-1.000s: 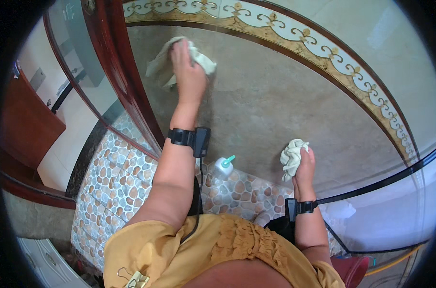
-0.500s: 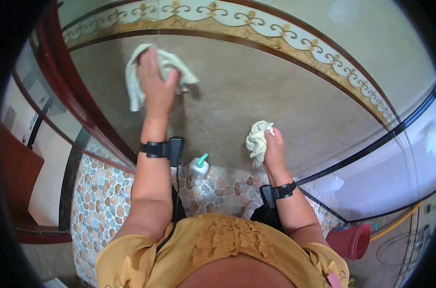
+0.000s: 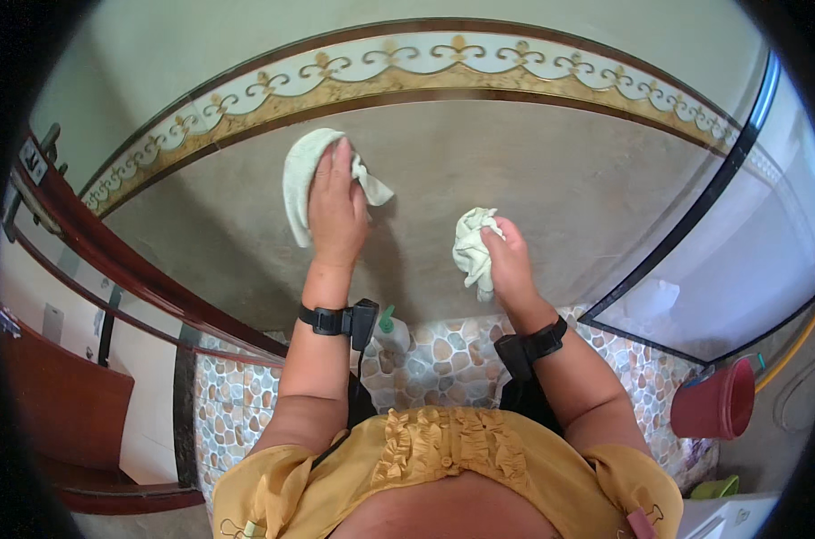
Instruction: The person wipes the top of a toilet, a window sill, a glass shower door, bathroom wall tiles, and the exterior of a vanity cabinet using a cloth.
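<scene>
My left hand (image 3: 337, 216) lies stretched along a pale, off-white cloth (image 3: 299, 187), holding it against the brown-grey tiled wall (image 3: 425, 166). Its fingers are straight and close together, and one corner of the cloth sticks out on the right. Lower and to the right, my right hand (image 3: 513, 265) grips a second off-white cloth (image 3: 471, 247), bunched up, its thumb pressed over the folds. This cloth is in front of the same wall; I cannot tell whether it touches. Both wrists wear black straps with small boxes.
A white bottle with a green top (image 3: 391, 334) stands on the pebble-patterned floor (image 3: 448, 359) by the wall. At the left is a dark red door frame (image 3: 147, 278). A black-edged translucent panel (image 3: 686, 242), a red bucket (image 3: 713, 402) and a green container (image 3: 715, 488) are on the right.
The view has swung left, so the door frame, bucket and bottle sit further right. My left hand and its cloth are lower relative to the wall's decorated border. Both hands keep their cloths.
</scene>
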Demonstrator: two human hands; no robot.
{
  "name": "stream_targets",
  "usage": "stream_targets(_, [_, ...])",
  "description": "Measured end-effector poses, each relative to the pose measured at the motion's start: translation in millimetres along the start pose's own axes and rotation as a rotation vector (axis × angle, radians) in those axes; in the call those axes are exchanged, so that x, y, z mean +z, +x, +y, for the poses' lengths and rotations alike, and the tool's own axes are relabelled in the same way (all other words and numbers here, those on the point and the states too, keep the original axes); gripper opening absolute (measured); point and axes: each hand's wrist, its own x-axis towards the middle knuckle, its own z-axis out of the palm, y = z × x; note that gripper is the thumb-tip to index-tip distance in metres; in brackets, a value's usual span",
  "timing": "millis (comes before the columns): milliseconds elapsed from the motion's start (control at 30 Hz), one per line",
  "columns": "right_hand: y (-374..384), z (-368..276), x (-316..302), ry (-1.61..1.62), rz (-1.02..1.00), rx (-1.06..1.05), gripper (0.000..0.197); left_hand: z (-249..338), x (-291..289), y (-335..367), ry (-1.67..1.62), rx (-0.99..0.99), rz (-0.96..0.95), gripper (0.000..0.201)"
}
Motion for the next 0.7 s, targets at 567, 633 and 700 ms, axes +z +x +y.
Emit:
stream_targets(567, [4,-6,-9,0.040,0.049,-0.061,0.022,14,-28,15,-0.036,0.241,-0.202,0.036])
stream_targets(633, [3,-6,-6,0.048,0.033,-0.059,0.022,2,-38,31,0.094,0.290,-0.028,0.040])
stream_targets(700, [3,-5,-6,0.056,0.020,-0.056,0.022,-3,-36,44,0.151,0.328,0.035,0.041])
